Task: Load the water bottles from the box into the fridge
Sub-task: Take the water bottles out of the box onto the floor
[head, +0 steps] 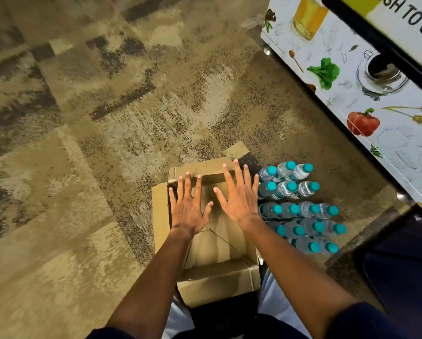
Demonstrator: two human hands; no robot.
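An open brown cardboard box (161, 216) stands on the carpet below me, and its visible inside holds no bottles. Both my hands hover over its opening, fingers spread and palms down. My left hand (189, 206) is over the box's far left part. My right hand (239, 196) is over its far right part, close to the bottles. Several clear water bottles with teal caps (300, 209) stand upright in rows on the floor just right of the box. The fridge (366, 99), white with food drawings, is at the upper right.
Patterned beige and brown carpet (107, 118) covers the floor to the left and beyond the box. A dark bar (381, 42) crosses the fridge front at the top right. A dark object (400, 265) sits at the lower right beside the bottles.
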